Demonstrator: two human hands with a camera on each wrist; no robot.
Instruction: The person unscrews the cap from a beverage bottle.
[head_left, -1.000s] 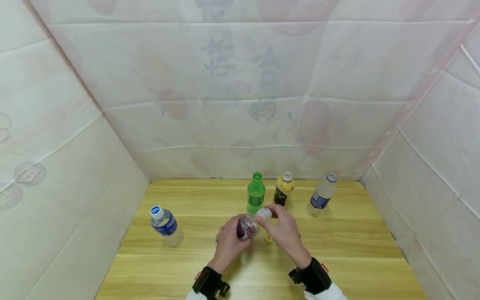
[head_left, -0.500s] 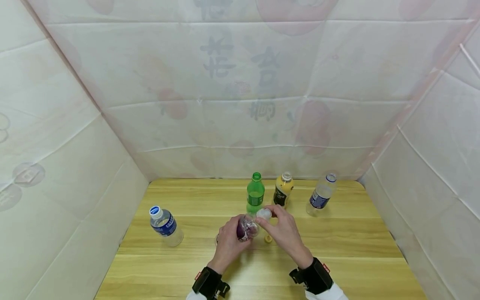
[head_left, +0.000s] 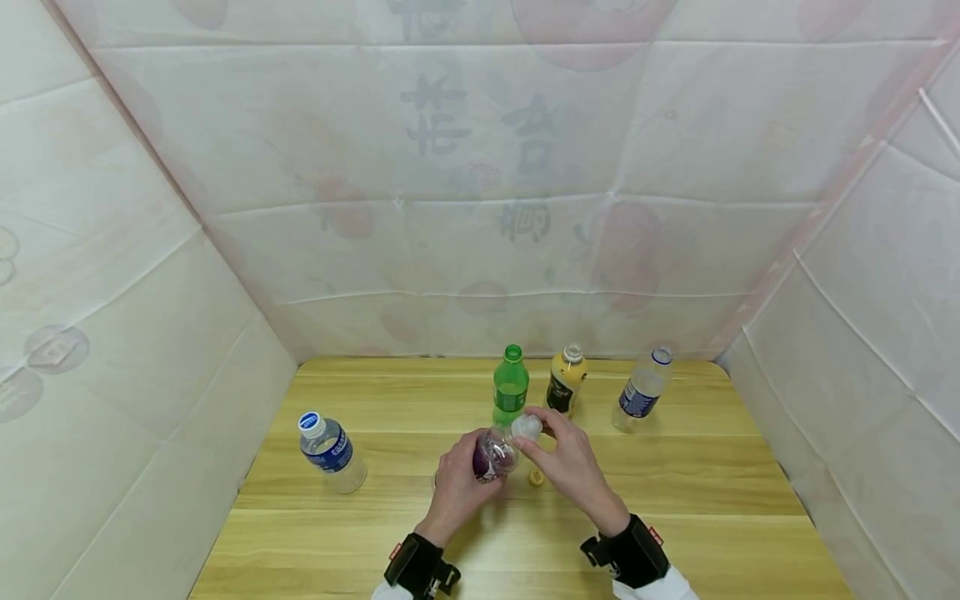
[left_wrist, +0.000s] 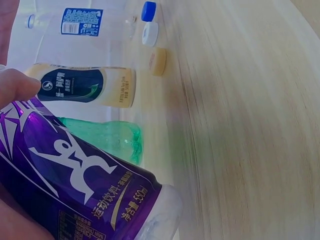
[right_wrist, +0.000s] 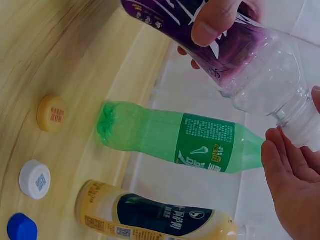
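In the head view my left hand (head_left: 459, 482) grips a clear bottle with a purple label (left_wrist: 75, 175), raised and tilted with its neck toward the right hand. At its mouth, my right hand (head_left: 564, 457) pinches a whitish cap (head_left: 527, 427) between thumb and fingers. The right wrist view shows this cap (right_wrist: 305, 127) right on the bottle's neck, partly cut off by the frame edge. Behind the hands a green bottle (head_left: 512, 387) stands upright without a cap.
A capless yellow milk tea bottle (head_left: 567, 379) and a capless clear bottle (head_left: 639, 396) stand at the back right. A capped water bottle (head_left: 332, 452) is at the left. Yellow (right_wrist: 51, 113), white (right_wrist: 35, 180) and blue (right_wrist: 22, 227) caps lie on the wooden table (head_left: 300, 550).
The right wrist has shifted very slightly right while its fingertips and the cap edge a little left. The left hand keeps its hold on the bottle, and the standing bottles stay put.
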